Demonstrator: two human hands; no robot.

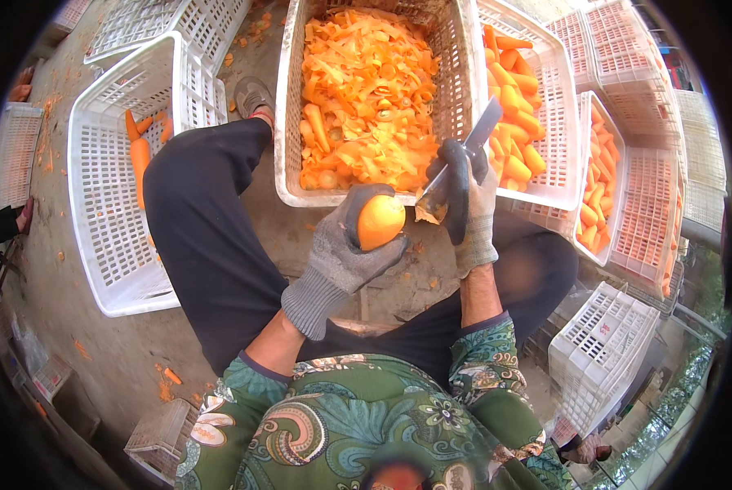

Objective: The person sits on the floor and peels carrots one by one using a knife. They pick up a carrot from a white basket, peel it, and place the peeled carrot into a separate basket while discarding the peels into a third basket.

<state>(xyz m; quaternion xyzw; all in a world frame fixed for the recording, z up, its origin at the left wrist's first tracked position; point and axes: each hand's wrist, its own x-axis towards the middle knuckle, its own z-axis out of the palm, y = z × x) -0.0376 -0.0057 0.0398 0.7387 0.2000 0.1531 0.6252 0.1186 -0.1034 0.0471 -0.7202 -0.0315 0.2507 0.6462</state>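
My left hand (347, 239), in a grey coated work glove, grips a round orange fruit or vegetable piece (380, 222); its rounded end faces up, and whether it is an orange or a carrot end I cannot tell. My right hand (467, 196), gloved the same way, is closed around a metal-bladed tool (483, 125), apparently a knife or peeler. The blade points up and away; a second metal part slants down towards a scrap of peel (428, 211). Just beyond both hands stands a white plastic crate (289, 122) holding orange peelings (372, 92) and a few carrot pieces.
Crates of peeled carrots (516, 122) stand at the right, with stacked crates (626, 55) behind. A crate (121, 214) with several carrots lies left of my knee. Scraps litter the concrete floor (108, 343). Another person's foot (26, 215) shows at the far left.
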